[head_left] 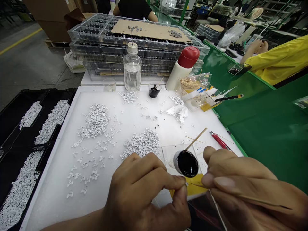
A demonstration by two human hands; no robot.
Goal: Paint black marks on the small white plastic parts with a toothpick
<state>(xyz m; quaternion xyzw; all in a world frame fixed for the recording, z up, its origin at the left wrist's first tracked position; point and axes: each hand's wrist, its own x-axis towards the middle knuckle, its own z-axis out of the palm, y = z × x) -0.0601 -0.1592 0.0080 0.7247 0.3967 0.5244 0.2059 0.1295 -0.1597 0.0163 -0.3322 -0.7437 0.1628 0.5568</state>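
My left hand (pixel 146 189) pinches a tiny white part (pixel 187 184) between thumb and forefinger. Only a sliver of that part shows. Opposite it, my right hand (pixel 243 179) is closed around a thin wooden stick (pixel 262 201), whose fine tip points at the part; whether they touch I cannot tell. Just beyond both hands is a small cup of black paint-like liquid (pixel 188 163) with a wooden stick (pixel 196 139) leaning in it. Yellow tape (pixel 196 189) lies beneath the fingertips. A heap of similar white parts (pixel 141 142) sits beyond my left hand.
More white parts (pixel 95 120) spread over the white table (pixel 53 192). At the back stand a clear bottle (pixel 132 69), a red-capped flask (pixel 183 67) and stacked trays (pixel 144 51). A red-handled knife (pixel 220 140) lies right, by a green partition (pixel 264 128). Beyond it sits a yellow-sleeved person (pixel 279 61).
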